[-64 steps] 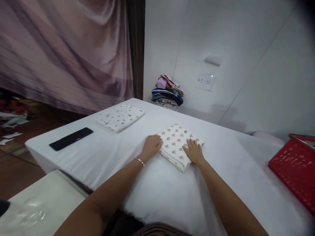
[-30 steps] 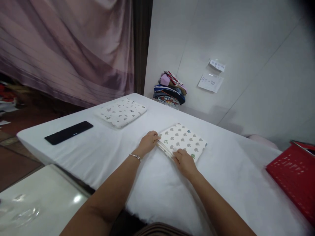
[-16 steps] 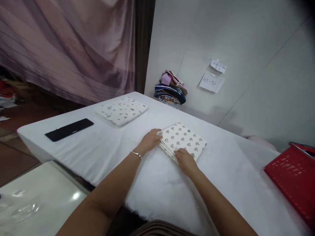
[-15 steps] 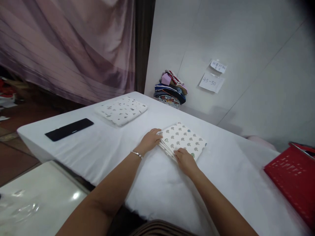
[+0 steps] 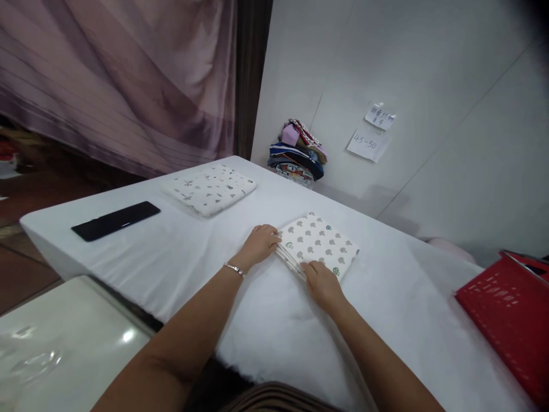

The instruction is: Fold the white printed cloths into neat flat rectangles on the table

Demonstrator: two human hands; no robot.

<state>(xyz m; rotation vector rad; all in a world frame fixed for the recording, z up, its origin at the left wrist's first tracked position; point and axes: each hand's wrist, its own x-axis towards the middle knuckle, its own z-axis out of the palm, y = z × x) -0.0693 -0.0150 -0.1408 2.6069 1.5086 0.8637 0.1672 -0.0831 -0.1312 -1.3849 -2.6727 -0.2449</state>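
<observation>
A folded white cloth with grey mushroom prints lies on the white table. My left hand, with a thin bracelet on its wrist, has its fingers curled against the cloth's left corner. Fingers bent, my right hand presses on the cloth's near edge, where the stacked folds show. Both hands hold that near-left side of the cloth, which rests flat on the table.
A second folded printed cloth and a black phone lie at the table's far left. A red basket stands at the right. A pile of coloured clothes leans on the wall under paper notes.
My right hand slid from the top of the cloth to its near edge. My left hand stayed at the left corner. The cloth was squared up slightly.
</observation>
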